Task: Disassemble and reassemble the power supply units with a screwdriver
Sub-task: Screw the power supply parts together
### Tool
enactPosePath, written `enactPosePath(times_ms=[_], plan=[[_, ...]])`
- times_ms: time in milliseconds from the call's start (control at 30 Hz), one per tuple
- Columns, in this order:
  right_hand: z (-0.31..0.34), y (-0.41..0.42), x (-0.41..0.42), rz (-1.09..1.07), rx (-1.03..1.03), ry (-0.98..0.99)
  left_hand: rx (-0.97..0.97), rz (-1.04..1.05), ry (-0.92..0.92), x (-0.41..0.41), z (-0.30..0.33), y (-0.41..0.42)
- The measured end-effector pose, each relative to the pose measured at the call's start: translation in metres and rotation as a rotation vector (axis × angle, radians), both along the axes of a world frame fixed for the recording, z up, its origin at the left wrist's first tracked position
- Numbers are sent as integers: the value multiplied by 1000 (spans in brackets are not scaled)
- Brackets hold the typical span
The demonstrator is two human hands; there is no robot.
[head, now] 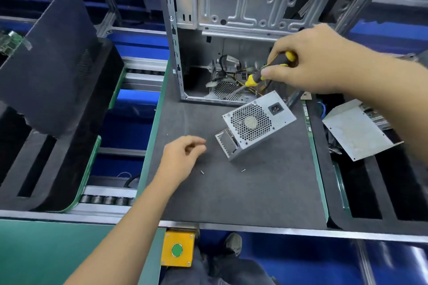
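A grey metal power supply unit (257, 122) with a honeycomb fan grille lies tilted on the dark mat (231, 192), just in front of the open computer case (231, 18). My right hand (312, 60) grips a black and yellow screwdriver (266, 71) above the unit, its shaft pointing down-left into the case. My left hand (183, 157) hovers over the mat left of the unit, thumb and forefinger nearly pinched; whether they hold anything is unclear. Two small screws (202, 171) (243, 170) lie loose on the mat near it.
A second metal unit (354, 132) lies in the black foam tray on the right. Black foam trays (53, 99) sit on the roller conveyor to the left. A yellow box with a green button (177, 250) is below the table edge.
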State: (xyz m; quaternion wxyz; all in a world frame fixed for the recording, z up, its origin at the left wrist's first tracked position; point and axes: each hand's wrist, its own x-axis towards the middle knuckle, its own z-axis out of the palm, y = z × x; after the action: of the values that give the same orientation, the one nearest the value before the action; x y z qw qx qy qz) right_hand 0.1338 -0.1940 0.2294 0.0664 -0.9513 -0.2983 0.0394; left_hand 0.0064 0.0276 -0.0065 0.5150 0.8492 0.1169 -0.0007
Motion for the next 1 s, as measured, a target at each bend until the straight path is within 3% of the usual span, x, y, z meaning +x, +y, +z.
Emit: enactPosePath(times_ms=[100,300,367,400,467,533,600,700,867,1000], plan=[[-12,-14,-1,-84,134,-10,398,-354,-59,-24,-28,2],[-50,-45,-24,-282,369,91,548,-351,-259,-34,-43,-4],[-63,-56,-33,-355,525,160,393,-200,-220,-37,-36,-11],[-68,-60,-38,-423,715,257,246,-85,-158,-38,-28,-16],[-78,-64,-52,-600,1204,586,-148,105,-46,-36,-8,-33],[-91,-62,-68,-755,1466,916,-530,196,-14,-32,14,-52],[-107,-56,-85,-827,1355,996,-779,183,-1,-29,35,-67],[-129,-42,-113,-643,1009,626,-896,122,42,-28,53,-81],[-143,-24,-127,-482,1121,625,-883,70,125,-25,58,-88],[-147,-24,-124,-438,937,474,-891,71,177,-25,54,-87]])
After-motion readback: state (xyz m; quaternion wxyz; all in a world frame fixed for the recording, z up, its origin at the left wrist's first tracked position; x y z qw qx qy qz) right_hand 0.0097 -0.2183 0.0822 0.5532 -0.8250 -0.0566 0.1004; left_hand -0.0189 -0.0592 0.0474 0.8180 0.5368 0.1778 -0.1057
